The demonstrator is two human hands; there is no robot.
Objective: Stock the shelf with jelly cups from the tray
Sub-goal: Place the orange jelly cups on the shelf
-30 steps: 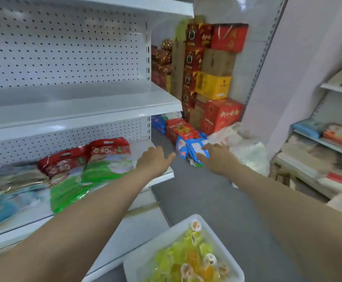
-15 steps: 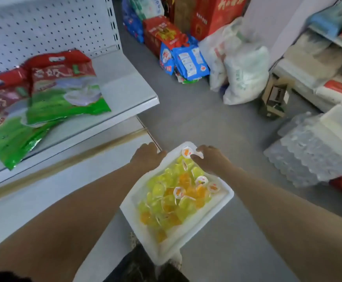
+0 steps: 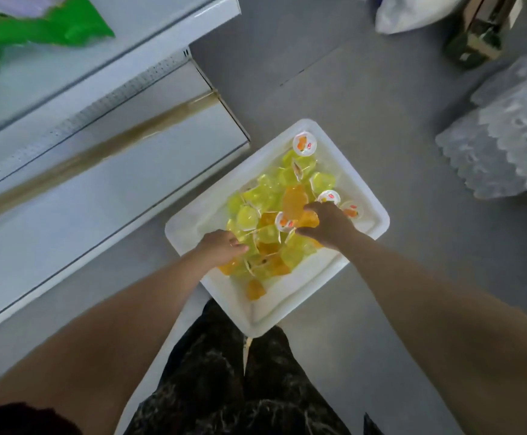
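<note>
On the grey floor in front of me lies a white tray [image 3: 290, 304] heaped with yellow and orange jelly cups [image 3: 265, 196]. Both hands are down inside it. My left hand [image 3: 221, 248] is at the near left of the heap with its fingers sunk among the cups; I cannot tell whether it holds one. At the right side of the heap, my right hand [image 3: 329, 224] curls its fingers round an orange jelly cup [image 3: 309, 219]. The white shelf [image 3: 161, 36] runs along the left, with its bottom board [image 3: 114, 183] bare.
Green snack packets [image 3: 36, 26] lie on the shelf at top left. White bags [image 3: 413, 11], a small cardboard box [image 3: 475, 36] and a stack of clear plastic packs [image 3: 507, 136] sit on the floor to the right. My legs in dark trousers [image 3: 224, 372] stand just behind the tray.
My view has tipped from the shelf down to the tray. Both hands dropped from shelf height into the tray and moved deeper into the heap of cups.
</note>
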